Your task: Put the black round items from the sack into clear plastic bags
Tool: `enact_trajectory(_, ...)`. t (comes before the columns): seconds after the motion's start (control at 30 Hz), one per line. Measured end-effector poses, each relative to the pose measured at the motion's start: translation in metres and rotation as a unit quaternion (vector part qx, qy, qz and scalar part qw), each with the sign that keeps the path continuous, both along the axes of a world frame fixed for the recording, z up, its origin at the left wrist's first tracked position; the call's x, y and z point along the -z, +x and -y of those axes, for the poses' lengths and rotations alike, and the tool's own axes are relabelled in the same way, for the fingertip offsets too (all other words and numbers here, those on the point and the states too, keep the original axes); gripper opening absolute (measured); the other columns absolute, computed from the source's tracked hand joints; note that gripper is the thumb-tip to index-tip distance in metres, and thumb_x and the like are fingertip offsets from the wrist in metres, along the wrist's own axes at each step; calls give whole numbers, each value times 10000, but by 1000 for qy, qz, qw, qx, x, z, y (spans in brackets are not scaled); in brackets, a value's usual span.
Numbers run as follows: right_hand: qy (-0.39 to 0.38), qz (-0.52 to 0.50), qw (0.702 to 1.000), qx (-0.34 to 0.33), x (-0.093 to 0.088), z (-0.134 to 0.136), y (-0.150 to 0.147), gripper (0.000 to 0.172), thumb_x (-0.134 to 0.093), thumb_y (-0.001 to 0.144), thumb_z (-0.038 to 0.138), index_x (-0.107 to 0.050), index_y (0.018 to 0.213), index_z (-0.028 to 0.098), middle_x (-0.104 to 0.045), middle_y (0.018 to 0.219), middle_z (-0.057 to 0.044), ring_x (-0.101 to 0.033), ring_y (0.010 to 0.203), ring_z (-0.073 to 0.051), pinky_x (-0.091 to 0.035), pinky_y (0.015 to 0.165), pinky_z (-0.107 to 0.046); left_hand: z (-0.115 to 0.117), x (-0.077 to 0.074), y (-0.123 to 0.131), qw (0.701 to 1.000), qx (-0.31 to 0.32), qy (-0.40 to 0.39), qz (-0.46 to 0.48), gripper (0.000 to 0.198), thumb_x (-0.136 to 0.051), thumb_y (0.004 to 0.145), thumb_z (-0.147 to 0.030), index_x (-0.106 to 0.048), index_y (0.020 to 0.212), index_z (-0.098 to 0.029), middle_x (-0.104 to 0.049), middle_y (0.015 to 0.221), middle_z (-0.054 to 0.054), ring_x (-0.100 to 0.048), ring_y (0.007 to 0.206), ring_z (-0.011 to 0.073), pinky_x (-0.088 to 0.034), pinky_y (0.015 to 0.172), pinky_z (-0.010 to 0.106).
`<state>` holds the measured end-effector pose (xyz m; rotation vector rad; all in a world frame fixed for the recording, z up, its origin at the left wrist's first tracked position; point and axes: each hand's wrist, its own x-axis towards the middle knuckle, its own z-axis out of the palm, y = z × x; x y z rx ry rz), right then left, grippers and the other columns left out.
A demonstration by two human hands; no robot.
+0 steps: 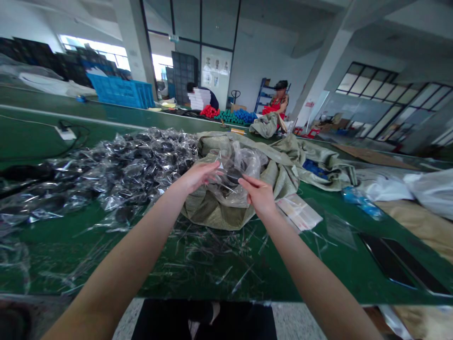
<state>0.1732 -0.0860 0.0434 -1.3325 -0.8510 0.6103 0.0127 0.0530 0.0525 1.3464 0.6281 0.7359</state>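
Note:
Between my hands is a dark, rounded object (233, 175) with a clear plastic bag (221, 178) around or beside it. My left hand (200, 175) holds the bag's left side, fingers pointing right. My right hand (260, 192) pinches the dark object's right end between thumb and finger. Just beneath them lies an open woven sack (219, 215) with a translucent plastic liner (247, 160). To the left spreads a large pile of dark objects in clear bags (141, 156). What the dark object is exactly, I cannot make out.
Plastic strips (219, 250) litter the green table (269, 278) near its front edge. At right lie flat clear bags (300, 212), two phone-like dark slabs (387, 259) and another sack (318, 160). A blue crate (120, 89) stands far left; two people (279, 101) are across the table.

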Motion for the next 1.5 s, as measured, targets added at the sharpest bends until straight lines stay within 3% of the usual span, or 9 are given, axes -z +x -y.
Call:
enact_trajectory(0.07,1,11,1000,-7,-2,2,2,520,-794,604,446,-747,1028,149,-724,686,-27,-376,321,-56,-247,318,-231,3,7,3,998,48,-19,28,468,-762,670,-492,-704,953,-123,-721,956,127,-582,615,108,-350,510,200)
enact_trajectory(0.2,-7,28,1000,-8,-5,6,7,531,-817,573,411,-745,1030,151,-748,769,-47,-378,329,-50,-280,320,-232,15,19,6,994,73,-30,80,400,-782,682,-407,-719,963,-130,-724,894,91,-595,626,98,-361,523,194)
enact_trajectory(0.67,-38,106,994,14,-21,7,7,384,-806,587,477,-777,816,171,-671,551,-17,-374,316,-75,-272,332,-260,47,30,25,981,57,-119,145,380,-844,614,-344,-646,849,-120,-722,789,59,-649,602,114,-413,527,195)
enact_trajectory(0.83,-51,178,982,-28,-34,13,13,417,-784,609,487,-765,872,164,-735,736,-39,-391,342,-69,-282,340,-251,54,42,31,966,14,-169,193,346,-840,616,-311,-650,851,-143,-694,697,8,-646,589,114,-444,531,202)
enact_trajectory(0.97,63,244,959,127,-40,20,17,382,-696,710,519,-723,809,151,-718,784,-54,-542,554,-119,-431,525,-256,61,45,34,948,-39,-213,232,303,-752,720,-383,-669,890,-146,-726,816,49,-652,650,119,-460,546,205)
enact_trajectory(1.03,85,234,955,162,-33,20,17,399,-664,737,534,-695,846,151,-708,832,-60,-594,692,-148,-473,647,-273,66,42,35,945,-67,-213,240,312,-683,781,-429,-676,927,-153,-733,897,62,-654,685,120,-473,570,210)
enact_trajectory(1.23,56,101,993,19,-2,2,1,390,-724,673,507,-699,870,172,-719,901,-66,-646,848,-191,-498,796,-316,79,36,42,930,-80,-222,283,331,-553,876,-455,-687,965,-166,-725,1013,65,-647,716,112,-484,591,213)
enact_trajectory(1.4,106,78,991,28,-3,-12,-9,276,-702,696,434,-697,791,176,-724,861,-42,-653,864,-185,-505,849,-326,85,42,50,920,-79,-235,302,349,-590,852,-473,-681,993,-166,-725,964,64,-649,695,114,-482,580,209)
enact_trajectory(1.5,124,80,988,37,-14,-15,-7,233,-678,716,398,-686,772,172,-720,853,-44,-656,822,-184,-523,822,-337,84,47,47,935,-60,-229,264,434,-603,814,-547,-677,1016,-170,-715,1043,88,-668,778,148,-481,610,225)
